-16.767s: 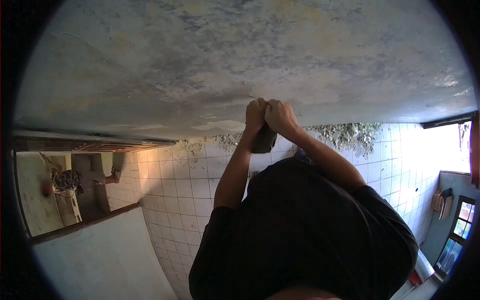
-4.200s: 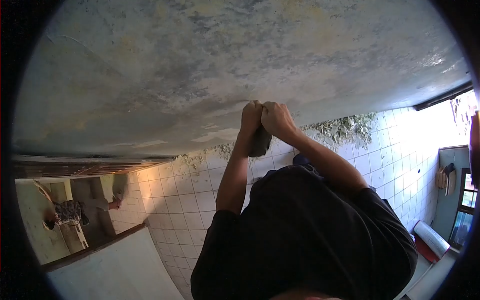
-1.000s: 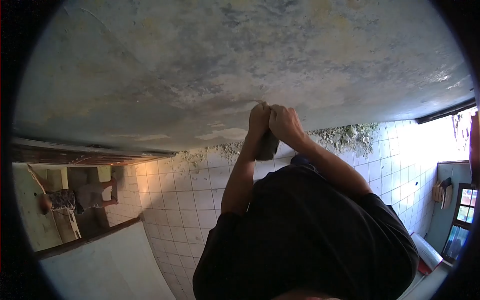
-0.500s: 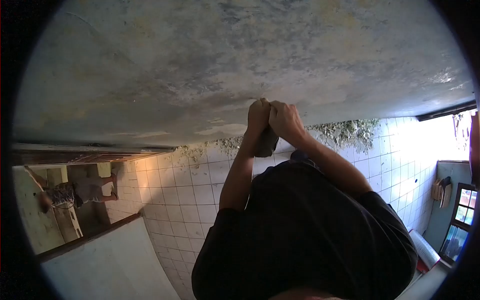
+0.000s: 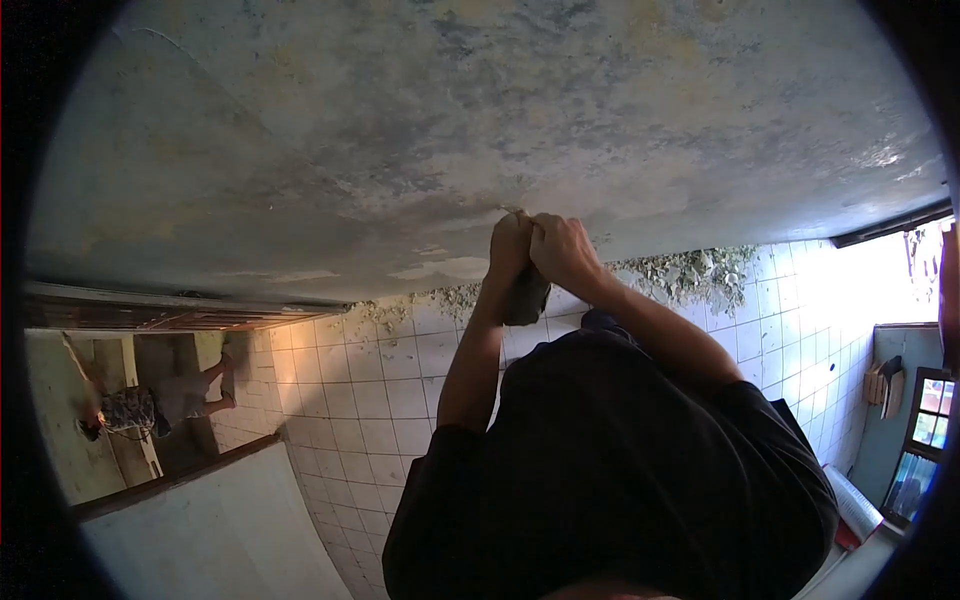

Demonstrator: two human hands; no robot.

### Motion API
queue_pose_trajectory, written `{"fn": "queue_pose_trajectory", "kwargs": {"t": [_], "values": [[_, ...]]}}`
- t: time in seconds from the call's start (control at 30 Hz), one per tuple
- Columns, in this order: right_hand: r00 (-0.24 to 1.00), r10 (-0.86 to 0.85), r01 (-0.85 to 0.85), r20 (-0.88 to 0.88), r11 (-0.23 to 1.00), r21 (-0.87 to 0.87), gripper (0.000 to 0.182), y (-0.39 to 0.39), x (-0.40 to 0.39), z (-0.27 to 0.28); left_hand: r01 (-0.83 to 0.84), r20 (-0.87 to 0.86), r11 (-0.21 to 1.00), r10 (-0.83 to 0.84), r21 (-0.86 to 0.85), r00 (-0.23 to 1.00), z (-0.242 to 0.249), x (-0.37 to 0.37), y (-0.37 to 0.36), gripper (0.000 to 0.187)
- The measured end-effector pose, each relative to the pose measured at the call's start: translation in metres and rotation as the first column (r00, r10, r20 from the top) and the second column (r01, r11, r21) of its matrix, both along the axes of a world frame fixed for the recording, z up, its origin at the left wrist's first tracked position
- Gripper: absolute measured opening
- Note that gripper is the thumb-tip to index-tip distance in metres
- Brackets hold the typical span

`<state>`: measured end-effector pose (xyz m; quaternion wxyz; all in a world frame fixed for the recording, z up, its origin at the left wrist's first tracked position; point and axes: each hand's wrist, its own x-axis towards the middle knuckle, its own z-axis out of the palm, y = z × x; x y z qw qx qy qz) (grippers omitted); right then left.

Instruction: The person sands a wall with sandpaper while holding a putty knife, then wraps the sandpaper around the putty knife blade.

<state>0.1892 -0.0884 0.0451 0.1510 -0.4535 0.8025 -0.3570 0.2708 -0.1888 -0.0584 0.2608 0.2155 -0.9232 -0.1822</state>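
Note:
Both of my hands are closed and pressed side by side at the mottled, peeling wall (image 5: 400, 130). My left hand (image 5: 510, 243) has its fingers wrapped round something mostly hidden, with a small thin tip showing at the wall. Touching it on the right, my right hand (image 5: 566, 250) is curled; what it grips is hidden. A dark grey object (image 5: 527, 298) shows just below my left hand, but I cannot make out what it is. Pale bare patches (image 5: 455, 268) mark the wall near my hands.
Paint flakes (image 5: 690, 278) lie along the wall's foot on the white tiled floor (image 5: 400, 390). Another person (image 5: 130, 408) is beyond a doorway at the left. A low partition (image 5: 220, 530) stands at lower left. On the right are a window (image 5: 925, 430) and a wooden object (image 5: 882, 385).
My hands and the dark grey object have shifted slightly down and left in view. The other person has changed posture a little.

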Motion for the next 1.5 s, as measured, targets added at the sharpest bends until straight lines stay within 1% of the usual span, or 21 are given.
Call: {"fn": "queue_pose_trajectory", "kwargs": {"t": [0.03,0.1,0.23,0.3,0.33,0.4,0.43,0.63,0.7,0.8,0.83,0.93,1.0,1.03,1.1,1.13,1.2,1.23,1.3,1.4,1.5], "values": [[1.0,-0.016,0.016,0.015,1.0,-0.025,0.03,0.007,0.006,0.006,-0.005,0.001,1.0,0.005,0.004,1.0,0.0,-0.001,-0.001,0.018],[0.999,-0.021,0.022,0.031,0.999,-0.04,0.03,0.01,0.008,0.002,-0.09,0.081,0.965,0.072,0.248,0.994,-0.002,-0.005,-0.002,0.018],[1.0,0.022,-0.022,0.002,0.999,-0.03,0.027,0.007,0.004,0.016,0.066,0.023,0.997,-0.067,0.037,0.997,0.0,-0.001,-0.007,0.017],[1.0,0.017,-0.017,0.011,0.998,-0.066,0.026,0.011,0.008,0.02,-0.123,0.089,0.95,0.101,0.287,0.991,0.016,-0.004,0.001,0.017],[0.999,0.018,-0.016,0.027,0.997,-0.075,0.026,0.009,0.005,0.015,-0.123,0.099,0.949,0.098,0.29,0.99,0.013,0.0,0.001,0.017],[0.999,0.009,-0.005,0.036,0.996,-0.092,0.025,0.011,0.004,0.013,0.026,0.095,1.0,-0.027,0.013,0.995,0.015,0.0,-0.004,0.017],[1.0,0.008,-0.007,0.008,0.994,-0.108,0.025,0.01,0.005,0.017,0.029,0.089,1.0,-0.029,-0.005,0.996,0.019,-0.003,-0.01,0.017],[0.999,0.03,-0.03,0.023,0.999,-0.02,0.027,0.009,0.005,0.015,-0.022,0.038,0.992,0.017,0.121,0.999,0.007,-0.001,0.0,0.018],[0.999,0.017,-0.014,0.039,0.997,-0.076,0.029,0.015,0.007,0.024,-0.104,0.022,0.949,0.102,0.297,0.995,0.016,-0.006,0.004,0.017],[0.999,0.044,-0.047,0.032,0.992,0.114,0.029,0.003,-0.004,-0.007,0.077,0.072,0.991,-0.085,0.106,0.994,-0.014,-0.002,-0.003,0.018],[1.0,0.026,-0.026,-0.002,0.998,0.063,0.026,0.007,-0.001,-0.008,0.075,0.068,0.993,-0.081,0.094,0.994,-0.008,-0.006,-0.003,0.018],[0.999,-0.043,0.044,-0.008,0.996,0.079,0.023,0.018,0.007,0.014,-0.014,-0.106,0.945,0.051,0.325,0.993,-0.016,-0.01,0.008,0.017],[0.999,-0.002,0.006,-0.032,0.993,0.119,0.022,0.012,0.0,0.006,0.103,-0.011,0.995,-0.103,0.001,0.995,-0.029,-0.012,0.002,0.02],[0.999,-0.006,0.01,-0.035,0.994,0.11,0.022,0.015,0.001,0.007,0.107,-0.014,0.994,-0.107,-0.008,0.994,-0.028,-0.013,0.003,0.02],[0.999,-0.009,0.01,-0.037,1.0,0.017,0.023,0.02,0.005,0.011,-0.03,0.025,0.936,0.023,0.35,0.999,-0.022,-0.014,0.008,0.021],[0.999,-0.006,0.007,-0.034,1.0,0.023,0.023,0.017,0.003,0.008,-0.034,0.028,0.934,0.026,0.356,0.999,-0.018,-0.014,0.006,0.021],[0.999,-0.023,0.025,-0.027,0.998,0.061,0.022,0.012,-0.002,-0.004,0.147,0.004,0.987,-0.148,0.065,0.989,-0.02,-0.012,0.005,0.022],[1.0,-0.014,0.016,-0.018,0.99,0.141,0.022,0.009,-0.006,-0.007,0.154,0.002,0.986,-0.155,0.056,0.988,-0.023,-0.013,0.01,0.022],[0.998,-0.037,0.042,-0.055,0.995,0.089,0.022,0.016,-0.007,0.0,-0.088,-0.148,0.988,0.106,0.125,0.983,-0.027,-0.02,0.019,0.02],[0.998,-0.046,0.047,-0.052,0.998,0.033,0.023,0.025,-0.007,0.023,0.008,-0.039,0.996,-0.005,0.085,0.999,0.023,-0.022,0.021,0.021],[0.999,-0.049,0.048,-0.02,0.999,-0.021,0.022,0.027,-0.017,0.033,-0.054,-0.03,0.997,0.056,0.063,0.998,0.034,-0.027,0.024,0.02]]}}
